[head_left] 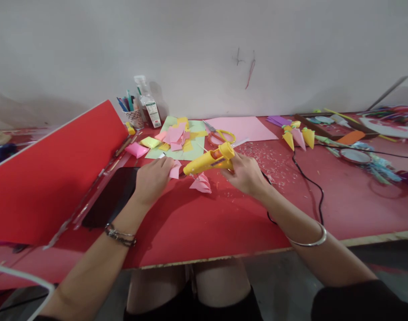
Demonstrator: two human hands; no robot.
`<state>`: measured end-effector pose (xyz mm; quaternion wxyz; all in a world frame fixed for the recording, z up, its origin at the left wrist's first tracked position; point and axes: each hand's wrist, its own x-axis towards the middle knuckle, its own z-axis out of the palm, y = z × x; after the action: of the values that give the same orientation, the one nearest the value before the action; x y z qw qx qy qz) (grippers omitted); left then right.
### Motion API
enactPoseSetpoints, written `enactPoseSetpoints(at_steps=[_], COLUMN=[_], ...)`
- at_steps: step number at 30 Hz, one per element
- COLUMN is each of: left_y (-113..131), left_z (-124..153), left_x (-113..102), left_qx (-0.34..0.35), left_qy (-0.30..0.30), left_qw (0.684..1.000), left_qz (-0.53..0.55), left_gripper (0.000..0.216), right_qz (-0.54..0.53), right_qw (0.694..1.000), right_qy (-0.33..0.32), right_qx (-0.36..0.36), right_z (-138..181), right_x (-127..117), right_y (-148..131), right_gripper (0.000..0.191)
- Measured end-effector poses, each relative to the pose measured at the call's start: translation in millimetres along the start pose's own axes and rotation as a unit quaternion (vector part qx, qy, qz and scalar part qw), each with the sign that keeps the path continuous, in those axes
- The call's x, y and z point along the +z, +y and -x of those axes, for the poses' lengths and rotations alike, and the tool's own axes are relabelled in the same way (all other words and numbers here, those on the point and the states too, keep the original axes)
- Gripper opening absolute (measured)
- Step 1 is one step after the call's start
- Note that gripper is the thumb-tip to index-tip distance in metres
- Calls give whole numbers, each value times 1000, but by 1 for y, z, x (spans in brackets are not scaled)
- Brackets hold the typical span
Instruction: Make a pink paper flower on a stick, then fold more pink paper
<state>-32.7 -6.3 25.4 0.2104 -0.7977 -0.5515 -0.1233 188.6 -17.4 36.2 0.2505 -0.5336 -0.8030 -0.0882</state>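
My right hand (245, 174) is wrapped round the handle of a yellow hot glue gun (207, 161), whose nozzle points left. A clear glue stick (240, 142) sticks out of its back end. My left hand (153, 180) pinches a small piece of pink paper (175, 170), close to the nozzle tip. Whether the nozzle touches the paper I cannot tell. Just below the gun, a folded pink paper shape (201, 183) lies on the red table (190, 227).
Yellow-handled scissors (220, 135), pink sheet (247, 128) and paper pieces (177, 135) lie behind. A phone (112, 196) and leaning red board (56, 178) stand left. Right are small paper cones (299, 137), a black cord (307, 178) and scraps. A bottle (150, 107) and pen cup (133, 118) stand at back.
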Motion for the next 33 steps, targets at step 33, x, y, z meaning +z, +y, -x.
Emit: enactPoseSetpoints(at_steps=[33], left_y=[3], left_z=[0], left_x=[0], left_qx=[-23], left_qy=[-3], left_qw=[999], left_qz=[29], left_gripper=[23], right_qz=[-76], right_qw=[997], right_qy=[19], right_qx=[-4], right_z=[0], right_x=[3], right_y=[2], right_gripper=[38])
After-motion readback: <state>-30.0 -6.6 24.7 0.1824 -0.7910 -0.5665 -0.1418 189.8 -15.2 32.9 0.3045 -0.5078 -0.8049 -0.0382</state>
